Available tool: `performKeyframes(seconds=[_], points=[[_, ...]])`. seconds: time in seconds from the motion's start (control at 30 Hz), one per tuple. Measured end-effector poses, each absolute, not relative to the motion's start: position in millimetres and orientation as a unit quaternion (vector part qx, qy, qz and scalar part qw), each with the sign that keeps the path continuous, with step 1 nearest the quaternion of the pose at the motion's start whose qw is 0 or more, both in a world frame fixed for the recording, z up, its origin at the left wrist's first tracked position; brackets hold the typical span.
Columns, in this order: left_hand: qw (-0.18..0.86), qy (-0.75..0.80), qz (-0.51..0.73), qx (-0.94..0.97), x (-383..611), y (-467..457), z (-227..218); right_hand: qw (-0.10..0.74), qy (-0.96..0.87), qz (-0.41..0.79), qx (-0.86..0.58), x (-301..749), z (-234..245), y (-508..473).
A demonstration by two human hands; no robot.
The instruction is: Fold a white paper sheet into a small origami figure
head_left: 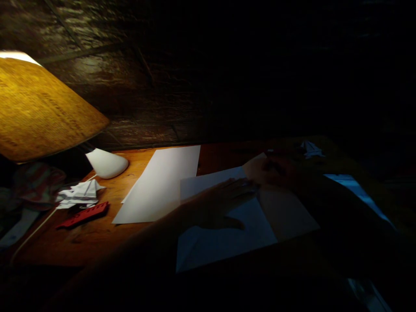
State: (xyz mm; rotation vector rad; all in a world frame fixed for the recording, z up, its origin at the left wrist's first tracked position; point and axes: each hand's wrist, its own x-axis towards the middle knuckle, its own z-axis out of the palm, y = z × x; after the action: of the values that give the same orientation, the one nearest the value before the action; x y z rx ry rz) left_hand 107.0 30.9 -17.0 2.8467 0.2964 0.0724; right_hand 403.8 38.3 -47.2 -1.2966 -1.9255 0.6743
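My left hand (224,201) lies flat on a large white paper sheet (221,229), its fingers together and pointing towards a crease. My right hand (273,171) is deep in shadow at the sheet's far edge, touching a raised paper flap (255,167). I cannot tell if its fingers grip the flap. To the left of the hands, a second plain white sheet (159,184) lies flat on the wooden table (81,242). Beyond my right hand sits a small folded paper figure (311,149).
A lamp with a yellow shade (42,108) and a white conical part (107,163) stands at the left. Crumpled white paper (78,193), a red flat object (82,215) and patterned cloth (35,186) lie nearby. A dark stone wall rises behind.
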Motion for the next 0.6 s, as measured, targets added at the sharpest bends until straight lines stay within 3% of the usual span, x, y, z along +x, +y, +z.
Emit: performKeyframes(seconds=[0.2, 0.33, 0.43, 0.5, 0.6], points=[[0.104, 0.189, 0.046, 0.975, 101, 40, -31, 0.317, -0.746, 0.248, -0.531, 407, -52, 38], [0.004, 0.355, 0.032, 0.934, 81, 62, -31, 0.287, -0.748, 0.210, -0.560, 406, -41, 35], [-0.143, 0.494, 0.137, 0.847, 61, 80, -16, 0.305, -0.754, 0.188, -0.551, 403, -34, 32], [-0.215, 0.506, 0.218, 0.806, 53, 85, -1, 0.328, -0.744, 0.212, -0.542, 402, -34, 31], [-0.163, 0.481, 0.307, 0.805, 57, 78, 15, 0.360, -0.718, 0.270, -0.531, 402, -37, 33]])
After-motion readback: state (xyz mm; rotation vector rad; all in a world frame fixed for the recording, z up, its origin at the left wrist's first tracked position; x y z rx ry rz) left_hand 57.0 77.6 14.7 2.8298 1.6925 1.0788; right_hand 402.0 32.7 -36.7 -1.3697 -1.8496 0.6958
